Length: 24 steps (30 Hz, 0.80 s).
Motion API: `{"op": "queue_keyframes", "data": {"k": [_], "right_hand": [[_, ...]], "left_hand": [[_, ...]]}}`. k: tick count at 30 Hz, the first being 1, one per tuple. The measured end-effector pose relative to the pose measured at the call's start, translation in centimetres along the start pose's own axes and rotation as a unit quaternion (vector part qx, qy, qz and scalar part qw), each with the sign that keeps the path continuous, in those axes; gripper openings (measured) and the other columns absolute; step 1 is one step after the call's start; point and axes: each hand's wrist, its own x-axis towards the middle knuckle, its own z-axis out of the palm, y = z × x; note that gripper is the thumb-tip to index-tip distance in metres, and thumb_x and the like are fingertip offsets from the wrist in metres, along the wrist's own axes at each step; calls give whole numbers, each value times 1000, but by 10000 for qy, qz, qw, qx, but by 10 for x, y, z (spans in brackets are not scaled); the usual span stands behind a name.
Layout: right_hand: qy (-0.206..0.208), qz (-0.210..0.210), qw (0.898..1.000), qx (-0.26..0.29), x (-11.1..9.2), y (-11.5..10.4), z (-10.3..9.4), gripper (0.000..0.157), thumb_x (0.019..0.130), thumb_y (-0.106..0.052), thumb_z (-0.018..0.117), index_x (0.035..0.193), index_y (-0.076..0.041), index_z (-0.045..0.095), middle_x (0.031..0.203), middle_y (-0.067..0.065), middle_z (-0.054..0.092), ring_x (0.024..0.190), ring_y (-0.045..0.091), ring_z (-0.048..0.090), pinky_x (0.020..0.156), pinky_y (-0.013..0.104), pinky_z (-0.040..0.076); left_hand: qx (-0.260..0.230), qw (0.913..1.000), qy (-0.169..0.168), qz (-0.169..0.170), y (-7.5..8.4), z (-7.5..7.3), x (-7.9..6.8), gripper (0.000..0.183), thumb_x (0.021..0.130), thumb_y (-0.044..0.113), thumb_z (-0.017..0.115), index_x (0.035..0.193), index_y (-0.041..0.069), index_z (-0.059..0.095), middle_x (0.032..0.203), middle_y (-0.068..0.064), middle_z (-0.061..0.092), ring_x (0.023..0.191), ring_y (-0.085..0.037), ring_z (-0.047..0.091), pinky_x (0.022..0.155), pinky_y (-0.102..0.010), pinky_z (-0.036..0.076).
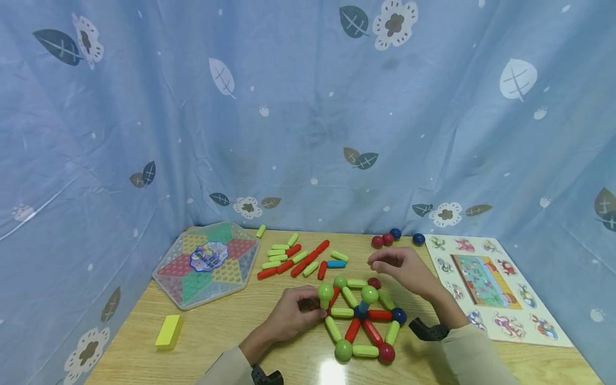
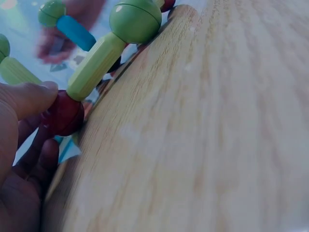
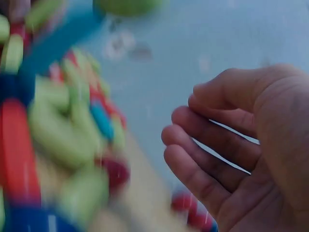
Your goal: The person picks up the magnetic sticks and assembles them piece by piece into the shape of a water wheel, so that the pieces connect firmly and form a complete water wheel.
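A wheel-shaped frame of plastic rods and balls lies on the table, its spokes meeting at a navy hub ball (image 1: 359, 313). My left hand (image 1: 294, 315) is at the frame's left corner, where thumb and fingers pinch a red ball (image 2: 65, 115); the head view mostly hides that ball. From this corner rises a yellow-green rod topped by a green ball (image 1: 325, 291). Over the hub stands a blue rod (image 2: 76, 33) with another green ball (image 1: 369, 294) on top. My right hand (image 1: 404, 270) hovers beyond the frame's far right side, fingers loosely bent, holding nothing.
Loose red and yellow-green rods (image 1: 285, 266) lie behind the frame, with a blue rod (image 1: 336, 264). Red balls (image 1: 377, 241) and navy balls (image 1: 418, 239) sit at the back. A hexagonal game board (image 1: 166, 286), yellow block (image 1: 169, 332) and picture puzzle board (image 1: 534, 326) flank them.
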Motion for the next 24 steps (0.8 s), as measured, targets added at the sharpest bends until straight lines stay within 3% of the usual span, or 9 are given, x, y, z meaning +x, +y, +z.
{"op": "queue_keyframes", "data": {"k": [4, 6, 10, 13, 17, 21, 24], "right_hand": [[286, 760, 9950, 589, -23, 45, -18, 28, 110, -18, 68, 127, 3, 76, 125, 25, 77, 105, 17, 80, 94, 29, 63], [334, 869, 9926, 786, -30, 60, -22, 31, 111, -18, 66, 129, 6, 73, 126, 21, 78, 107, 15, 80, 93, 28, 63], [552, 730, 9890, 1163, -32, 77, -25, 34, 112, -19, 63, 130, 9, 71, 124, 17, 79, 106, 16, 79, 92, 29, 64], [690, 552, 9848, 1498, -31, 84, -25, 35, 113, -17, 61, 131, 13, 68, 122, 15, 79, 107, 16, 79, 93, 29, 64], [818, 372, 9767, 1948, -32, 88, -25, 36, 113, -10, 59, 131, 21, 63, 119, 10, 80, 107, 13, 79, 94, 29, 64], [862, 306, 9743, 2058, -33, 90, -25, 37, 113, -10, 60, 132, 22, 62, 118, 6, 80, 108, 11, 78, 95, 28, 63], [879, 325, 9742, 2052, -34, 91, -25, 37, 113, -11, 61, 132, 20, 63, 118, 2, 81, 108, 11, 78, 95, 28, 63]], "left_hand": [[13, 9999, 36, -108, -1, 1, 0, 17, 96, 8, 83, 113, 10, 83, 114, -7, 80, 102, -20, 77, 91, -29, 63], [69, 9998, 47, -166, -1, 0, 0, 18, 96, 9, 83, 114, 11, 83, 114, -5, 80, 101, -17, 76, 90, -29, 62], [77, 9998, -98, -172, 0, -4, 1, 21, 97, 10, 81, 118, 11, 82, 116, -7, 79, 101, -14, 74, 91, -29, 62], [-175, 9993, -282, -159, -1, -12, 1, 30, 98, 3, 75, 127, 7, 78, 120, -14, 78, 104, -15, 74, 93, -30, 62], [-326, 9990, -140, -269, -5, -25, 6, 35, 99, -3, 68, 133, 3, 75, 125, -20, 78, 109, -17, 76, 94, -28, 63], [370, 9977, 371, -441, -5, -29, 22, 26, 104, 4, 69, 128, 6, 79, 122, -13, 80, 107, -15, 76, 92, -26, 61], [1336, 9878, 639, -478, -1, -27, 39, 19, 104, 10, 74, 121, 8, 81, 114, -5, 81, 96, -11, 74, 85, -25, 60]]}}
